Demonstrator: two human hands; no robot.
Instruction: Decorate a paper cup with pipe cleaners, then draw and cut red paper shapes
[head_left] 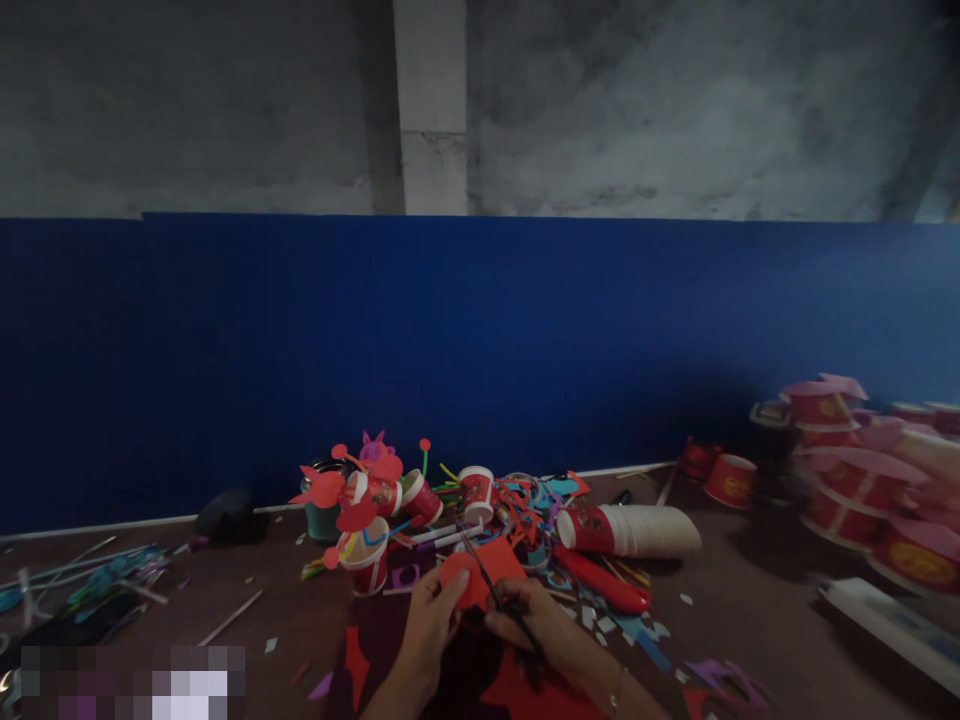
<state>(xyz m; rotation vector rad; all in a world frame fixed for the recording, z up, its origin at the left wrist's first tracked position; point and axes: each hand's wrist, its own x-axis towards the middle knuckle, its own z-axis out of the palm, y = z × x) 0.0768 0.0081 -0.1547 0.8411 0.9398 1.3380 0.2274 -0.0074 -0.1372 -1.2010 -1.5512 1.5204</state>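
Note:
My left hand [437,608] pinches a piece of red paper [499,562] between thumb and fingers, low in the middle of the head view. Closed around the handles of dark scissors [486,577] is my right hand [536,620]. The scissor blades point up and away, lying across the paper. More red paper [536,690] lies below my hands, and a red offcut [356,665] is to their left. Just beyond my left hand stands a red and white paper cup [367,560] with cut paper shapes attached.
A stack of paper cups [630,530] lies on its side at right, behind a red pouch-like item [604,580]. Decorated red cups [862,490] are piled far right. A white box [896,625] sits nearer. Paper scraps litter the table; a blue wall panel [480,340] rises behind.

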